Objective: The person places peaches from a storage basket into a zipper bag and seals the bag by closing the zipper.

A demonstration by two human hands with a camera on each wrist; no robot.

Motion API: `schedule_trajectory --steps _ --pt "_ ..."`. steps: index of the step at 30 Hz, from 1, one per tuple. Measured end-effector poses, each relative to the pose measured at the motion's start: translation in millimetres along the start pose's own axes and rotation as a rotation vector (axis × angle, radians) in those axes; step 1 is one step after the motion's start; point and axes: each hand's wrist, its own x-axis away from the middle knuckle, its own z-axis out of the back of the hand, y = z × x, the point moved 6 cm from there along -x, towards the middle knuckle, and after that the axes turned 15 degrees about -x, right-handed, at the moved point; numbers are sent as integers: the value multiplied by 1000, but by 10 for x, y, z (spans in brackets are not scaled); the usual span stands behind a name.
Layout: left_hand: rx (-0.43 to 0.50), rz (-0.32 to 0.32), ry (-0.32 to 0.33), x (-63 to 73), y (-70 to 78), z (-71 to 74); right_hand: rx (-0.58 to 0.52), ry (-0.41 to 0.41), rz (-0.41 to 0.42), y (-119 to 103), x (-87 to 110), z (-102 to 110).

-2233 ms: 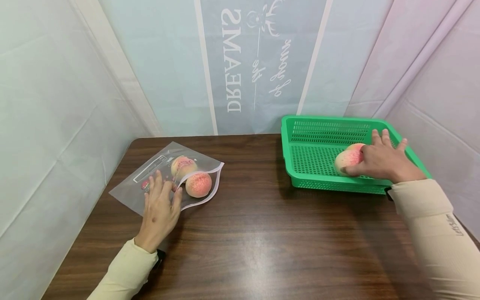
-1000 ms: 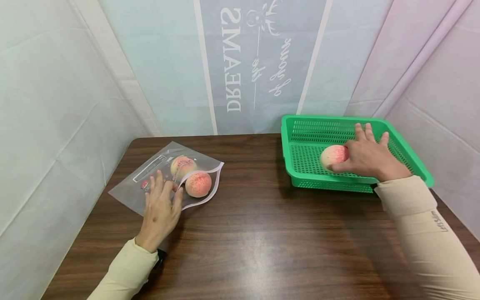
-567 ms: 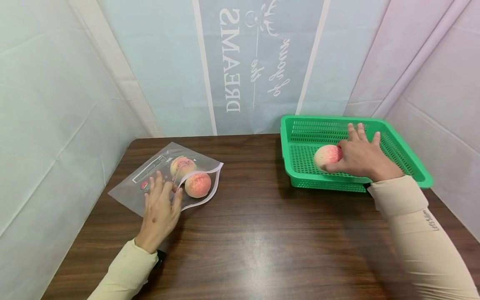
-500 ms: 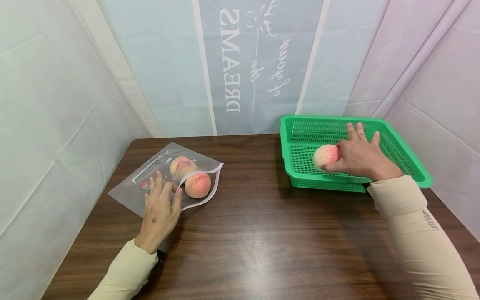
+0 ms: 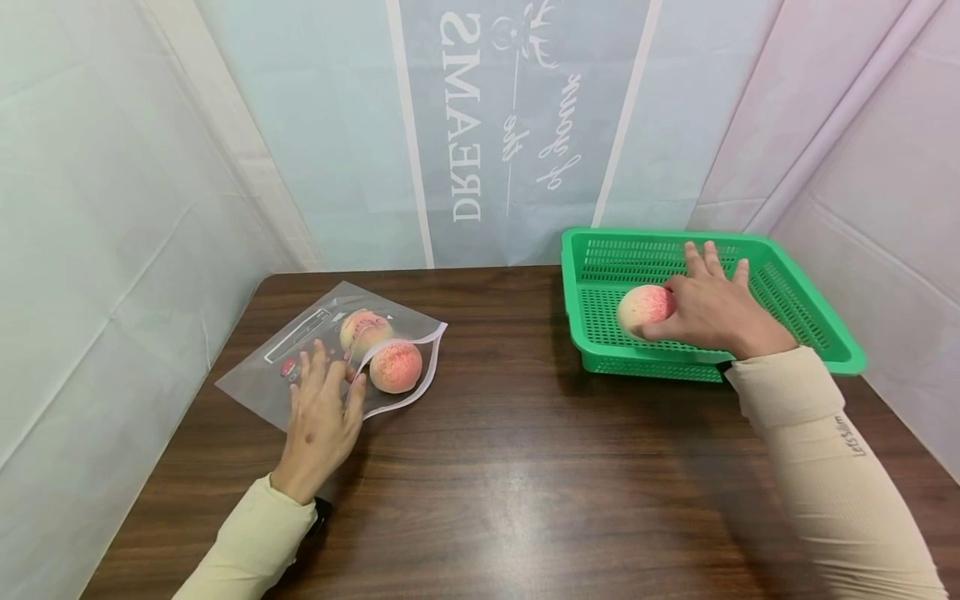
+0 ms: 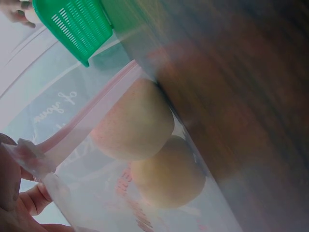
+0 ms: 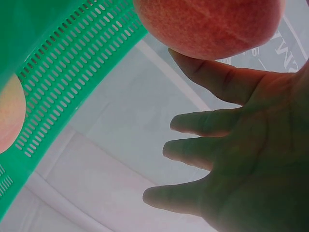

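My left hand (image 5: 318,425) pinches the zip edge of a clear zip bag (image 5: 262,375) at the table's left. One peach (image 5: 365,332) lies deeper inside; a second peach (image 5: 396,367) sits at the bag's parted mouth. Both peaches press against the film in the left wrist view. My right hand (image 5: 712,308) grips a third peach (image 5: 643,312) between thumb and index finger, over the green basket (image 5: 600,358), its other fingers spread. A further peach (image 7: 8,116) shows inside the basket in the right wrist view; the hand hides it from the head camera.
The dark wooden table (image 5: 487,467) stretches between bag and basket. A printed cloth (image 5: 517,125) hangs along the back edge, with pale sheets at both sides. The basket's near wall (image 5: 645,365) rises between the right hand and the table front.
My right hand has shifted left within the basket, carrying the gripped peach along. It slows over the latest frames. My left hand and the bag stay in place.
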Motion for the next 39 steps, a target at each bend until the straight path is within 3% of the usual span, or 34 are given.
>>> schedule_trajectory --steps 39 --pt "7 4 -18 -3 14 9 -23 -3 65 -288 -56 -42"
